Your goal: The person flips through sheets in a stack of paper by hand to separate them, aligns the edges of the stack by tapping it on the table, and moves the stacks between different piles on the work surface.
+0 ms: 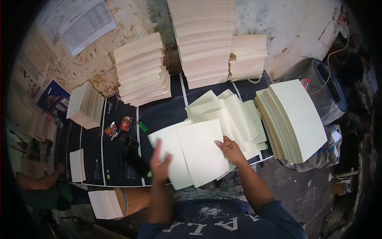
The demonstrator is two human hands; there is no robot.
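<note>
In front of my body are cream paper sheets (201, 153), one overlapping another. My right hand (232, 151) grips them at the right edge, thumb on top and the other fingers hidden beneath. At the left edge is my left hand (160, 165), slightly blurred, its thumb apart from its upright fingers; it seems to touch the paper without gripping it. Beyond the right hand, a loose fanned pile of cream sheets (238, 119) lies on the dark table. To its right stands a tall neat stack of sheets (300, 119).
Tall paper stacks (205, 44) stand against the wall, with a smaller stack (85, 105) at the left. A green lighter (142, 126), red packets (125, 123) and a dark cylindrical object (130, 149) lie on the table (159, 115). Another person's arm (41, 181) shows at far left.
</note>
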